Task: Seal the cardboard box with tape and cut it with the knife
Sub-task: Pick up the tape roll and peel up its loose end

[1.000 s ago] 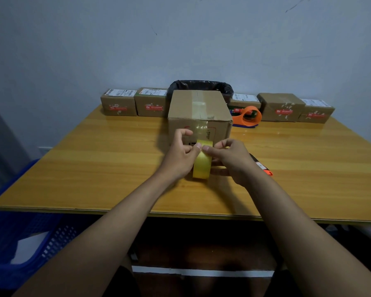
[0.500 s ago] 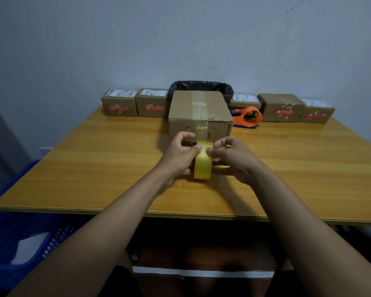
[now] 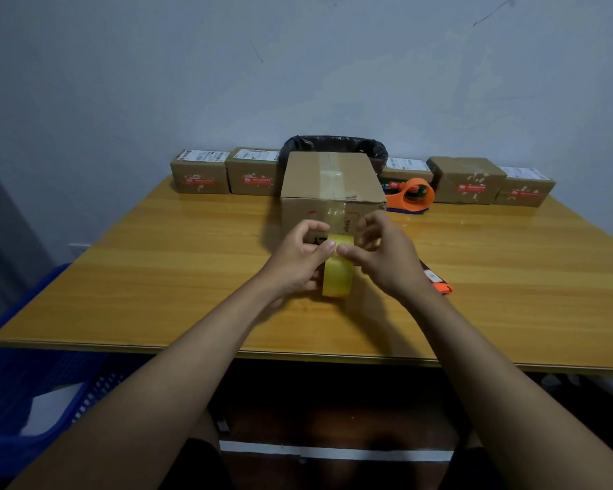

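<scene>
At table centre, your left hand clamps the roll upright while your right hand, fingers now lifted, pinches its top, likely freeing the tape end, knife at 3 o'clock, box at 12.

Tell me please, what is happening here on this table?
A person holds a yellow tape roll upright with the left hand, while the right hand picks at its top, probably looking for the tape end. The cardboard box stands just behind, with tape already on its top. An orange-ended knife lies beside the right wrist, untouched.
</scene>
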